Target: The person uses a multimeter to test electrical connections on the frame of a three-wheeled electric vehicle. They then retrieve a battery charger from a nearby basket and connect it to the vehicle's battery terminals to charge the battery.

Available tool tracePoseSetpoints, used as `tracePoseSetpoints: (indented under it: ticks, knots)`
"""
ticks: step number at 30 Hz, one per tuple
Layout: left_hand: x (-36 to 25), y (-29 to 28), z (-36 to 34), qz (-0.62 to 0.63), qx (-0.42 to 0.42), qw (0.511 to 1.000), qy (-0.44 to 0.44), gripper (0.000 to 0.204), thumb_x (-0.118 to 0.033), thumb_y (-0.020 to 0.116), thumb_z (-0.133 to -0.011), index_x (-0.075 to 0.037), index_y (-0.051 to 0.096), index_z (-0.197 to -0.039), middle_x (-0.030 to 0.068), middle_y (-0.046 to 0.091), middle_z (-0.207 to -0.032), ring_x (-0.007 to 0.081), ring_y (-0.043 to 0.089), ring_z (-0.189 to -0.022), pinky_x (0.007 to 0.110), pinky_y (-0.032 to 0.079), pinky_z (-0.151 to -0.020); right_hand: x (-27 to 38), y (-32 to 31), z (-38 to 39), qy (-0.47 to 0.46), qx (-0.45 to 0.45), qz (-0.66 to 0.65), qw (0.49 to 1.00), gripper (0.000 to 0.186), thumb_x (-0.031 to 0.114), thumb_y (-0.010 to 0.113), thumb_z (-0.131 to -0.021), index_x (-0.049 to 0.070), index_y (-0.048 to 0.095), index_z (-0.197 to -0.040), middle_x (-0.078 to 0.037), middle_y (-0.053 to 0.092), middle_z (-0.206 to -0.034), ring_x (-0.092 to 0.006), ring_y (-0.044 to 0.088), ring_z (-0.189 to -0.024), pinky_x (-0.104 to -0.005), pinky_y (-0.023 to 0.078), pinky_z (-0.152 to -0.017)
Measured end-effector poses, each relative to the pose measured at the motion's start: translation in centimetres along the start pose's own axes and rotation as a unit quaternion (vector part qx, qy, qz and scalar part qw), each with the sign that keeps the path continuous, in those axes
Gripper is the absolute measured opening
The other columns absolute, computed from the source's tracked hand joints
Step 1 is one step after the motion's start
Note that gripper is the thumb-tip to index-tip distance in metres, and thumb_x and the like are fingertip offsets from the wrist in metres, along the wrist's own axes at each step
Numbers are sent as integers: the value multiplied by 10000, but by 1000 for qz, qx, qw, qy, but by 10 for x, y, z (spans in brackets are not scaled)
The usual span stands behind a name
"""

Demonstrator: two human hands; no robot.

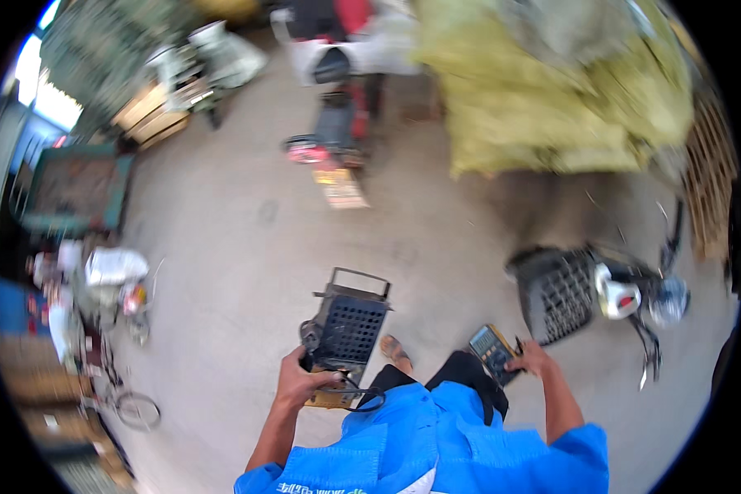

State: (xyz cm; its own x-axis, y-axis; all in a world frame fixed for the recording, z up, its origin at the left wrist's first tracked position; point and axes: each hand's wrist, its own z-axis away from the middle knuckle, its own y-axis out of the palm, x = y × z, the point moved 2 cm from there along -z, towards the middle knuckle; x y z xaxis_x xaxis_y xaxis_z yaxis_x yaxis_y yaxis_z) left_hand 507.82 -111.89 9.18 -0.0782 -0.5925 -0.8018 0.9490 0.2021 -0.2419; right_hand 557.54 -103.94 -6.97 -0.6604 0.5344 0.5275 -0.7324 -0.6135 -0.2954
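Head view: black box [352, 328] firm in left fingers [329, 378] at near end, handheld meter [491, 349] firm in right fingers [516, 363].

A red and black scooter [335, 123] stands left of yellow-green sacking [552, 111]. At right sits a black lattice basket [556, 296]; at far left, a teal-rimmed cart [66, 222] and a bicycle wheel [138, 411].

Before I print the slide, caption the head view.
Left hand gripping a black perforated device, right hand holding a multimeter above a grey floor.
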Motion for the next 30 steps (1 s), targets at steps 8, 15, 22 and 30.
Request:
tracePoseSetpoints:
  ticks: [8,15,22,30]
  knots:
    - [40,-150,28,129,-125,982,56,636,-190,922,-562,53,640,-1077,126,703,-994,178,663,-888,326,531,-846,167,97,-55,-81,43,-188,978,368,-36,828,-545,48,535,-752,-47,562,-707,-172,577,-605,-359,490,-566]
    - [93,-251,44,300,-307,903,25,575,-56,887,-577,84,623,-1068,148,695,-1002,215,679,-884,364,563,-837,379,191,-94,-106,167,-121,973,402,-42,800,-582,125,454,-700,26,467,-656,-126,525,-571,-330,468,-542]
    - [105,-328,55,448,-471,760,2,523,64,755,-596,129,586,-1087,196,686,-992,270,694,-860,413,583,-802,558,311,-187,-163,297,-30,940,261,-43,768,-638,-27,616,-849,-95,655,-794,-210,661,-662,-362,560,-622]
    - [114,-451,42,427,-648,627,-67,489,40,752,-576,94,602,-1038,167,676,-951,253,675,-803,397,570,-782,772,512,-238,-165,418,-2,894,217,-36,764,-670,-40,652,-855,-103,685,-803,-195,678,-673,-337,571,-650]
